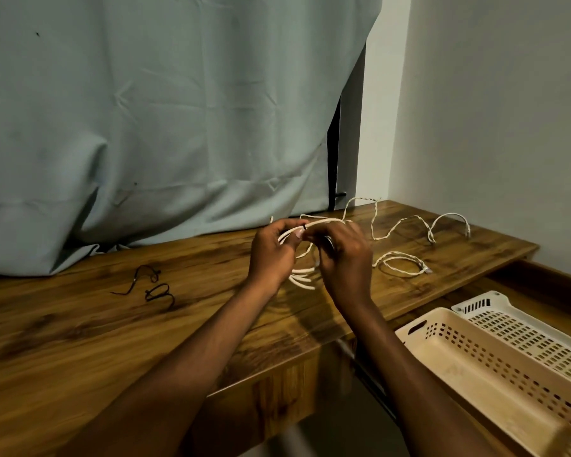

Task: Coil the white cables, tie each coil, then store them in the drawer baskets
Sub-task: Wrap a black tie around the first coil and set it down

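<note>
Two bare forearms reach from the near edge toward the middle of a wooden desk (80, 311), and both hands meet above it. Left hand (271, 255) has its fingers curled round a white coiled cable (302, 278), thumb pressed on the top strands. Right hand (342, 258) pinches those same strands beside a thin black tie (305, 227) crossing them. Loops hang loose below the hands, so if either grip eases before the tie is cinched, the coil would likely spring open. Right of the hands, a second white cable (399, 262) lies loosely looped, and a third cable (409, 222) snakes along the far right of the desk; trailing loops could snag these. Spare black ties (155, 285) rest to the left. Drawer baskets (475, 364) wait, open, at near right.
</note>
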